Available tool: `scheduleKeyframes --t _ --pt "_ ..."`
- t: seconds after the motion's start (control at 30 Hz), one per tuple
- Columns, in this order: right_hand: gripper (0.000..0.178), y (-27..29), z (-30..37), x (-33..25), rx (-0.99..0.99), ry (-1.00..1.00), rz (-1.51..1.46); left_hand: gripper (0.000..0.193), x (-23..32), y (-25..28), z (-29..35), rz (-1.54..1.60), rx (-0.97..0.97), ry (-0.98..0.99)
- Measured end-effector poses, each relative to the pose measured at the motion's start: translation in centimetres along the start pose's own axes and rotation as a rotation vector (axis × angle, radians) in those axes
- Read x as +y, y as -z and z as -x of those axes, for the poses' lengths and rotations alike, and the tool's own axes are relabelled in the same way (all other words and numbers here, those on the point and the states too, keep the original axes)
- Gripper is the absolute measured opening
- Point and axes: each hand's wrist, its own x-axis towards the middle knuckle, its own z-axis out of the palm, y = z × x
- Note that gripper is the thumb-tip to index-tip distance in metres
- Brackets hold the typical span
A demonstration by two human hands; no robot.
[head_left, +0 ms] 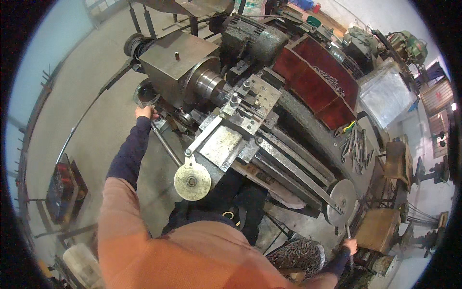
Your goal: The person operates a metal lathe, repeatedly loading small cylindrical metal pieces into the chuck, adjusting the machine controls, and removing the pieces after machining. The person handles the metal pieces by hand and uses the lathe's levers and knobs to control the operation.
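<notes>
A small metal lathe fills the middle, with a shiny round chuck (pixel 209 85) on its box-shaped headstock (pixel 179 54) and a tool slide (pixel 252 103) beside it. My left hand (pixel 146 112) is closed at the lower edge of a dark, cup-shaped part (pixel 147 92) by the headstock; what its fingers hold is hidden. Just below that hand a steel bar (pixel 166 144) slopes down toward a brass-coloured disc (pixel 192 181). Far to the right, my right hand (pixel 352 246) is wrapped around a metal lever handle (pixel 348 231) below a grey disc (pixel 341 202), which a long flat link arm (pixel 298 171) joins to the slide.
Behind the lathe are an electric motor (pixel 252 41) and a red tray (pixel 315 79) with small metal pieces. Several wrenches (pixel 357 148) lie at the right. A mesh-like heap of small metal parts (pixel 299 256) is near my right forearm. A dark red box (pixel 62 192) stands at the left.
</notes>
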Motion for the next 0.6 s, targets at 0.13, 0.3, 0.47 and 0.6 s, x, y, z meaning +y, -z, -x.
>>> scheduleKeyframes --t 0.13,0.3,0.47,0.6 --pt "0.045 1.9 -1.6 -1.7 -0.084 -0.147 -0.021 0.031 0.1 0.8 1.1 0.055 -0.200 -0.006" --pt "0.071 -3.7 2.0 -0.8 0.436 0.055 -0.175 0.048 -6.0 6.8 -3.4 0.093 -0.262 0.064" --pt "0.062 -1.4 14.1 -2.4 0.069 -0.022 -0.624 0.044 -6.4 7.1 -2.5 -0.778 -0.174 -0.398" --pt "0.052 -1.8 16.9 -3.4 -0.003 0.015 -0.564 0.039 -3.0 4.1 0.1 -1.211 -0.385 -0.338"
